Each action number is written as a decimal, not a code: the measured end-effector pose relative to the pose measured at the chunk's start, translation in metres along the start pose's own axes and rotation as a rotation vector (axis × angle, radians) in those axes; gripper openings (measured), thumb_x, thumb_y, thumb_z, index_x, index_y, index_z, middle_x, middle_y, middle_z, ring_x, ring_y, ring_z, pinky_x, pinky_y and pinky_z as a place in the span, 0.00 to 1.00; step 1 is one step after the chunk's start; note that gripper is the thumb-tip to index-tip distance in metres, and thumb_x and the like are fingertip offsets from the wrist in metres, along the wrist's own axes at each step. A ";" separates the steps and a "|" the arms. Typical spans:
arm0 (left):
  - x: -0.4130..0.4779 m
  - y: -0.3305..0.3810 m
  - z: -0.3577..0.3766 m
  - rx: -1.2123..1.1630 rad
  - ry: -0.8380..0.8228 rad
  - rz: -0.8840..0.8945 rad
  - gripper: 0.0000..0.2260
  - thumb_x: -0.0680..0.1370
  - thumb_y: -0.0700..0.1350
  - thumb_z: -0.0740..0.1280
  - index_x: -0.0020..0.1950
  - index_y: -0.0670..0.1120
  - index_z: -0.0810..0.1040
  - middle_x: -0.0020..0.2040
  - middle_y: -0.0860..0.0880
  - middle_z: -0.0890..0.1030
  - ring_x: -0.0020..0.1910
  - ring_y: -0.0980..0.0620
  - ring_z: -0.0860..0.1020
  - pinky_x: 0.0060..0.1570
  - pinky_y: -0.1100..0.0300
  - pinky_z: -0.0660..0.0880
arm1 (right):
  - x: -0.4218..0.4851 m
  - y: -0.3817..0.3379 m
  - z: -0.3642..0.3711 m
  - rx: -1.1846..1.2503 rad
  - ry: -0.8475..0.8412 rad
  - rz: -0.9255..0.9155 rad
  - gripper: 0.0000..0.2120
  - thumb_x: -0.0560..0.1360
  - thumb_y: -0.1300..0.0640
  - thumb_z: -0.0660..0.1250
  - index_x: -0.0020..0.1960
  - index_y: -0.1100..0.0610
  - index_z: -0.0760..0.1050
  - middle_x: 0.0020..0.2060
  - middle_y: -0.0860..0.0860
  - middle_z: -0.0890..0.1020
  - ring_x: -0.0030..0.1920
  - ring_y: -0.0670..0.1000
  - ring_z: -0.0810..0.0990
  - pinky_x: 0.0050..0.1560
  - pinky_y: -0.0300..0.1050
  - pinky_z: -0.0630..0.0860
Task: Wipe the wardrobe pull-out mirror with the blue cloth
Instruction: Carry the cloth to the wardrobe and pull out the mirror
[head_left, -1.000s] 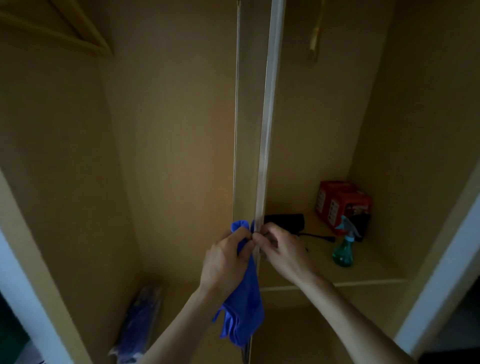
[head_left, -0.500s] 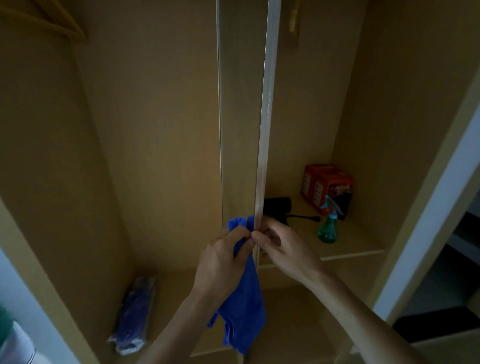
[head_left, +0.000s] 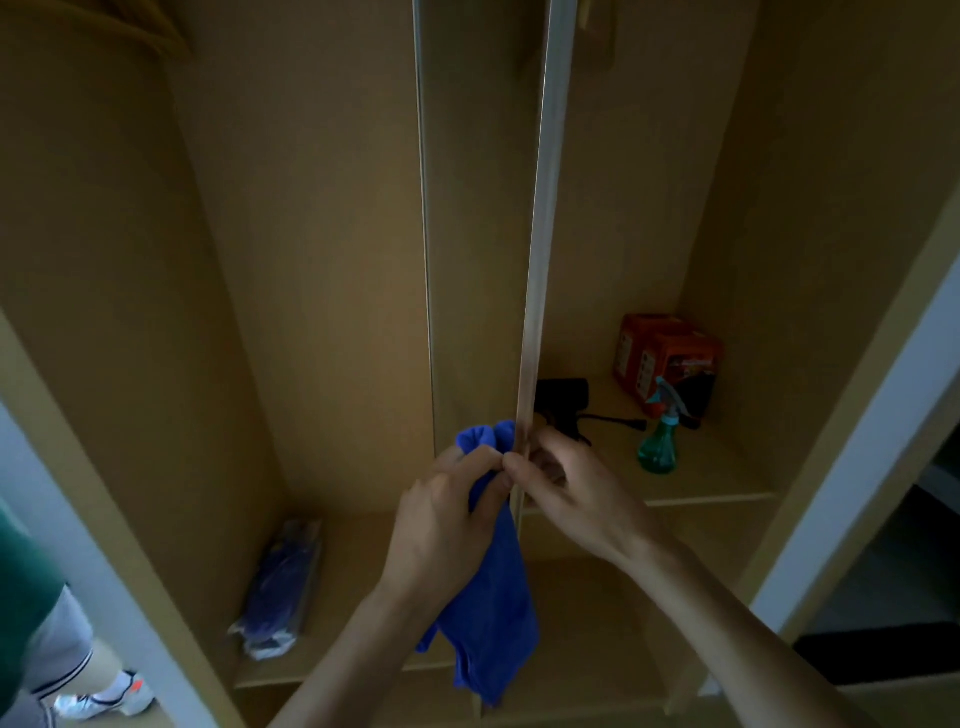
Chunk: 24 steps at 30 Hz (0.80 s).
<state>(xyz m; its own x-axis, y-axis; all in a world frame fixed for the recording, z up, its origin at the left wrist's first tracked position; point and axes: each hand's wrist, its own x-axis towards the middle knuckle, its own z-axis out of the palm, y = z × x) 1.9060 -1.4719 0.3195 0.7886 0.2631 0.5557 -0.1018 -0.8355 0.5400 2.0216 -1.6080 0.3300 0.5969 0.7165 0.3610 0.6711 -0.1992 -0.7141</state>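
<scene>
The pull-out mirror (head_left: 540, 218) stands edge-on in the middle of the open wardrobe, its thin metal frame running from the top of the view down to my hands. My left hand (head_left: 441, 519) grips the blue cloth (head_left: 491, 618) just left of the frame, with most of the cloth hanging below the fist. My right hand (head_left: 569, 499) pinches the frame's edge from the right, its fingertips meeting those of the left hand. The mirror's glass face is hidden at this angle.
A green spray bottle (head_left: 658, 441), a red box (head_left: 667, 361) and a black device with a cable (head_left: 563, 397) sit on the right shelf (head_left: 717, 488). A bagged blue item (head_left: 280, 592) lies on the lower left shelf. A person's leg and shoe (head_left: 104, 696) show at bottom left.
The view has shifted, so the wardrobe sits further left and lower in frame. Both hands keep the same hold at the mirror's edge with the cloth.
</scene>
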 end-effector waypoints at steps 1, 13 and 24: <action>0.000 0.002 0.002 -0.001 0.008 -0.008 0.06 0.83 0.48 0.64 0.53 0.49 0.80 0.45 0.53 0.79 0.42 0.55 0.77 0.42 0.58 0.74 | 0.000 0.002 -0.002 -0.014 0.006 -0.008 0.19 0.79 0.35 0.59 0.58 0.48 0.77 0.45 0.43 0.83 0.47 0.41 0.83 0.48 0.43 0.82; 0.016 0.011 0.020 -0.090 0.084 -0.195 0.04 0.82 0.51 0.65 0.53 0.61 0.79 0.47 0.62 0.81 0.49 0.65 0.79 0.46 0.69 0.74 | -0.003 0.023 -0.020 -0.083 0.095 -0.064 0.06 0.83 0.42 0.56 0.52 0.42 0.70 0.35 0.43 0.80 0.28 0.45 0.78 0.25 0.39 0.71; 0.042 -0.004 0.005 0.056 0.148 -0.362 0.13 0.82 0.54 0.65 0.67 0.59 0.76 0.59 0.54 0.79 0.51 0.57 0.77 0.45 0.64 0.70 | 0.010 0.049 -0.049 -0.157 0.092 0.053 0.10 0.85 0.48 0.53 0.46 0.43 0.67 0.35 0.45 0.78 0.35 0.40 0.79 0.29 0.30 0.70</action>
<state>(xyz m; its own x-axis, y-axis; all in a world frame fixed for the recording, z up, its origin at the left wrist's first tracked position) 1.9424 -1.4598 0.3372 0.6713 0.6089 0.4225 0.2035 -0.6996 0.6849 2.0821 -1.6438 0.3275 0.6660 0.6394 0.3842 0.6938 -0.3418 -0.6339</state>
